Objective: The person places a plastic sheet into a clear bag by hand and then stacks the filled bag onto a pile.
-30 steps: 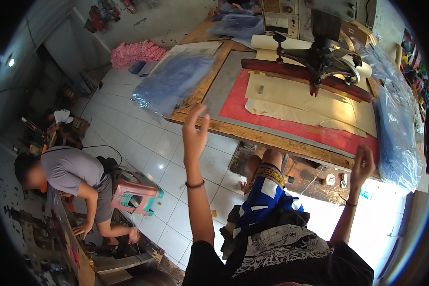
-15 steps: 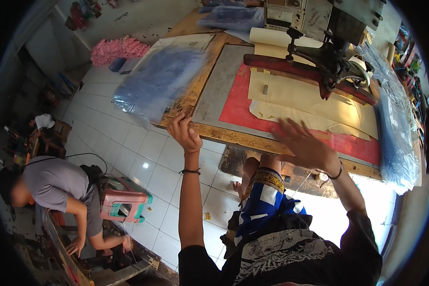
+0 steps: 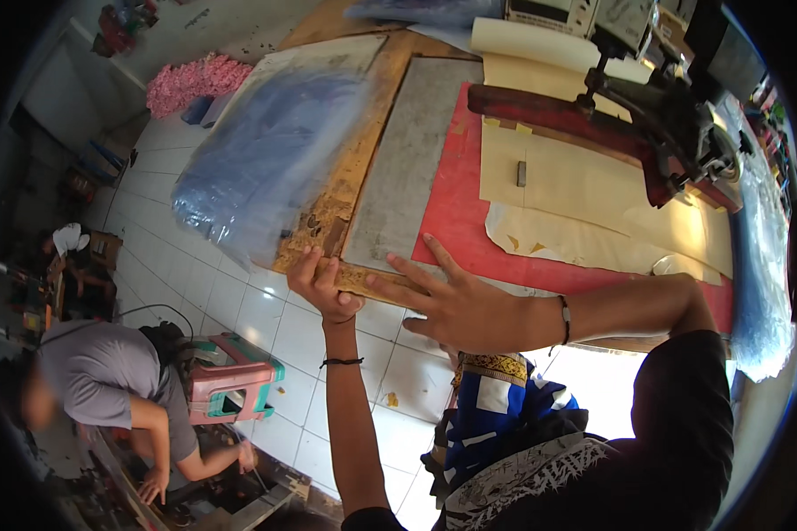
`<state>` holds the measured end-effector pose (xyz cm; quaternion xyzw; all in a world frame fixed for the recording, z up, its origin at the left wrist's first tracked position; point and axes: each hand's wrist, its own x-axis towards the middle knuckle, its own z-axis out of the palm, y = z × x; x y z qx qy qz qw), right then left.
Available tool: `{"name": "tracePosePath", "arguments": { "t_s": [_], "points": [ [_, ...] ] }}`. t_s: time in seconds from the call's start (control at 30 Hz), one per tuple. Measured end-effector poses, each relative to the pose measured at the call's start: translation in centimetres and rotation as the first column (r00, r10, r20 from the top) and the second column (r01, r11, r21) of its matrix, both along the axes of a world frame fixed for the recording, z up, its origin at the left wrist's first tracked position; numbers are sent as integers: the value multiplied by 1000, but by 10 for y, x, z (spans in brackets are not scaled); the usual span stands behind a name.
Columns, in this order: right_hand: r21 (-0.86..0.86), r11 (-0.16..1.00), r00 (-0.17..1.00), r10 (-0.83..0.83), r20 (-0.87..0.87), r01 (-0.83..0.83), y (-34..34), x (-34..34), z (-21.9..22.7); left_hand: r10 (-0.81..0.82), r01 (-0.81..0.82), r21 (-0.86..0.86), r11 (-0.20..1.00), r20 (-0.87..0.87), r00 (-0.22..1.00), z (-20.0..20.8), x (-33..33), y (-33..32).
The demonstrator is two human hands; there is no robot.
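Note:
My left hand (image 3: 326,288) is at the front left corner of the wooden table (image 3: 328,232), its bent fingers closed over the table edge. My right hand (image 3: 469,305) is beside it, in front of the same edge, fingers spread and holding nothing. Just beyond the hands lie a grey board (image 3: 397,168) and a red sheet (image 3: 456,212). Tan paper (image 3: 576,195) with a ragged near edge covers part of the red sheet. A small dark block (image 3: 522,173) sits on the paper. Over its far side reaches a machine's dark red bar (image 3: 549,110).
Clear bluish plastic sheets (image 3: 274,150) are stacked on the left, with more plastic (image 3: 764,310) hanging at the right edge. A pink and green stool (image 3: 230,380) stands on the tiled floor. A person in grey (image 3: 106,363) bends at lower left. A pink heap (image 3: 199,84) lies behind.
My right hand has swept left from above the red sheet's near edge to beside my left hand. My left hand stays at the table corner. The whole view has shifted slightly.

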<state>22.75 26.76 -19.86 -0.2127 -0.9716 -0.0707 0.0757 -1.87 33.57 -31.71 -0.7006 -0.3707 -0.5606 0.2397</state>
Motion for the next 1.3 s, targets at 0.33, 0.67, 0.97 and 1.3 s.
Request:
{"name": "tracePosePath", "arguments": {
  "t_s": [0.33,0.67,0.97,1.3],
  "points": [
    [-17,1000,1000,-3,19,4,-1,6,5,6,-6,7,1000,24,1000,-2,5,0],
    [70,996,991,-48,-128,57,2,8,-11,-169,-8,-640,768,-214,962,127,30,-12],
    [-117,993,980,-1,-197,-22,2,3,-7,-480,-235,-922,308,-364,798,179,132,152],
    [-226,974,995,9,-99,-31,10,14,9,-623,-328,-920,213,-387,680,175,144,155]
  ]
}}
